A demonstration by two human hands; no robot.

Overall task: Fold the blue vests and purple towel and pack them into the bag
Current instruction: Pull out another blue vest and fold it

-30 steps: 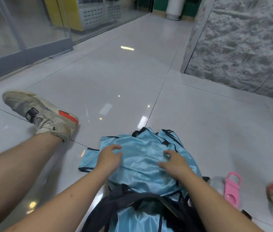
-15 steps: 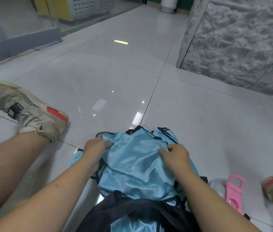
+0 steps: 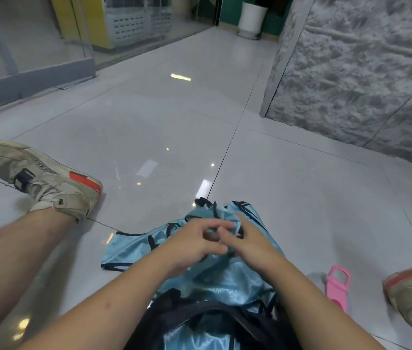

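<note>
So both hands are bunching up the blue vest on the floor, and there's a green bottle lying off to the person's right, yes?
Not quite: the bottle is pink, not green, as the head view shows. Both hands, left hand and right hand, do gather the blue vest.

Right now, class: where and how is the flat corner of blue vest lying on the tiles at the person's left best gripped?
Pinch the blue vest by its dark-trimmed outer edge, coming from the left with the left hand. That flap lies flat and free on the floor, clear of the black bag; the middle is bunched under both hands, the right hand included.
</note>
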